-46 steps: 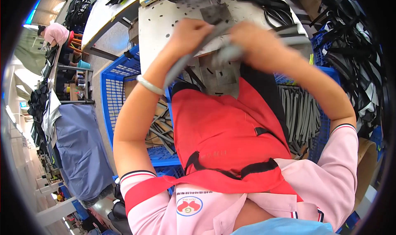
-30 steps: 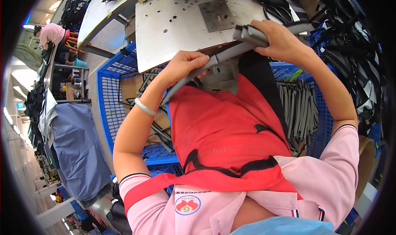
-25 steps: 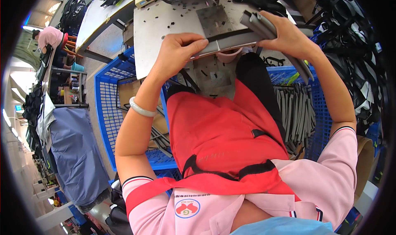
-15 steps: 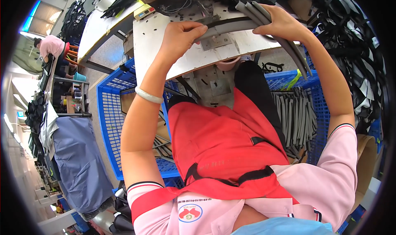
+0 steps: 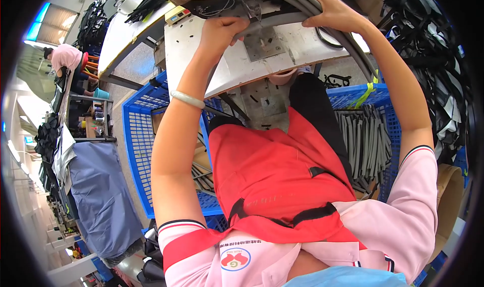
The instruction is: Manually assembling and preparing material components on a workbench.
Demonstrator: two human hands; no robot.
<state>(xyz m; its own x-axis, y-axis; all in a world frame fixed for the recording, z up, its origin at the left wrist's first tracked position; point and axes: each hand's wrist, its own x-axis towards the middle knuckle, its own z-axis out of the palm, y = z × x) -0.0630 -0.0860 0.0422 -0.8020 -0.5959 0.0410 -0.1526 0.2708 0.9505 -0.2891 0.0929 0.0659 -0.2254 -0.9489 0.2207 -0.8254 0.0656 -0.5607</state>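
Workshop bench [image 5: 302,50], blue crates [image 5: 136,136] below.
Left hand [image 5: 222,32] and right hand [image 5: 335,12] both clenched on grey strip [image 5: 275,19]; could slip if grip loosens.

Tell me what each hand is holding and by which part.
Both hands grip one grey strip lying across the metal plate: the left hand near its left end, the right hand near its right end, beside more strips.

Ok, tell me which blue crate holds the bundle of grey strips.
The blue crate on the person's right, under the right forearm; the left crate shows mostly bare mesh.
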